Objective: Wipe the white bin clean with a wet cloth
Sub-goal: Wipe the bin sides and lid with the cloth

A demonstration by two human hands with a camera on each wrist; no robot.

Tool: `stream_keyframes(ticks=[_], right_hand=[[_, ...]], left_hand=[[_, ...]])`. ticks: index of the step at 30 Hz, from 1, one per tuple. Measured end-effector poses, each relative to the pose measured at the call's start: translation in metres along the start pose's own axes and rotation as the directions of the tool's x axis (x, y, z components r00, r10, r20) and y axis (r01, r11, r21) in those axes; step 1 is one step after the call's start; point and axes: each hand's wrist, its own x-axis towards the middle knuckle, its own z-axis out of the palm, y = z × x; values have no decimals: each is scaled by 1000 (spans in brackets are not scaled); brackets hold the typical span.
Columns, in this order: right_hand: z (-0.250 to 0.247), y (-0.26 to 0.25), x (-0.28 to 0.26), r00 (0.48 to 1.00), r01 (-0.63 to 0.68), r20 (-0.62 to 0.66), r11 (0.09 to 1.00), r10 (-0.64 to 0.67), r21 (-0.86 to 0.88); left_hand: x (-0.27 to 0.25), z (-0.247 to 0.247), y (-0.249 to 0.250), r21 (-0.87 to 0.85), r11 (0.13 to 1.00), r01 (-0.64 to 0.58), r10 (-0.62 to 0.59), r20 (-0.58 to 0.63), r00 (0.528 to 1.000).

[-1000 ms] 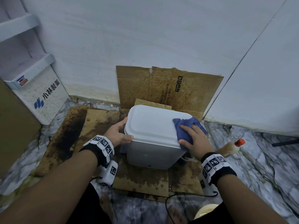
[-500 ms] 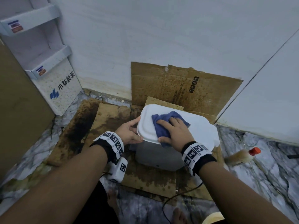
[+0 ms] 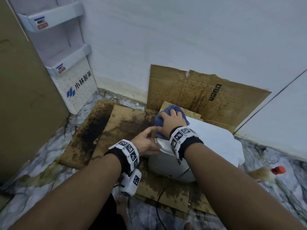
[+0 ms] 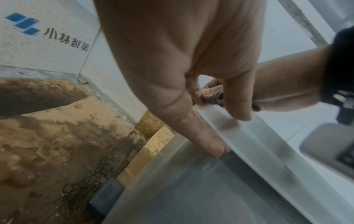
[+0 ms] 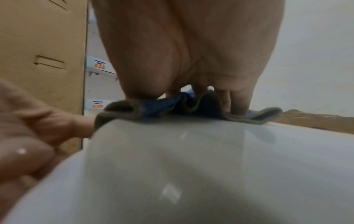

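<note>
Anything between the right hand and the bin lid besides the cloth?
Nothing visible. The right hand presses the blue cloth flat on the far-left corner of the white bin lid. The left hand holds the lid's near-left rim, beside it.
</note>
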Motion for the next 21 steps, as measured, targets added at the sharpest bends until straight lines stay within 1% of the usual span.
stream_keyframes(ticks=[2,5,8,11,14,17,18,19,21], right_hand=[[-7,4,9,998,-28,56,999,27,18],[-8,16,19,996,-69,67,995,64,71],[-5,26,24,991,-110,89,987,100,119],[-6,26,16,989,-122,101,982,108,145],[-5,24,-6,998,-63,35,986,58,155],[0,21,-36,998,1,-56,989,7,147],[2,20,-46,997,16,-75,988,-4,151],[4,19,-55,996,29,-90,985,-14,168],[8,18,-73,994,48,-106,973,-24,225]], left_hand=[[0,0,-2,-5,1000,-6,6,-8,1000],[2,1,-2,17,1000,-12,12,-22,1000],[2,0,-1,95,995,-9,9,-10,1000],[0,-1,2,169,985,38,-40,8,999],[-2,-1,7,241,968,69,-68,-14,998],[-7,-3,11,200,980,24,-18,-32,999],[-10,-3,11,208,978,1,0,-5,1000],[-13,-3,9,255,967,-28,18,42,999],[-18,0,1,415,902,-117,66,135,989]])
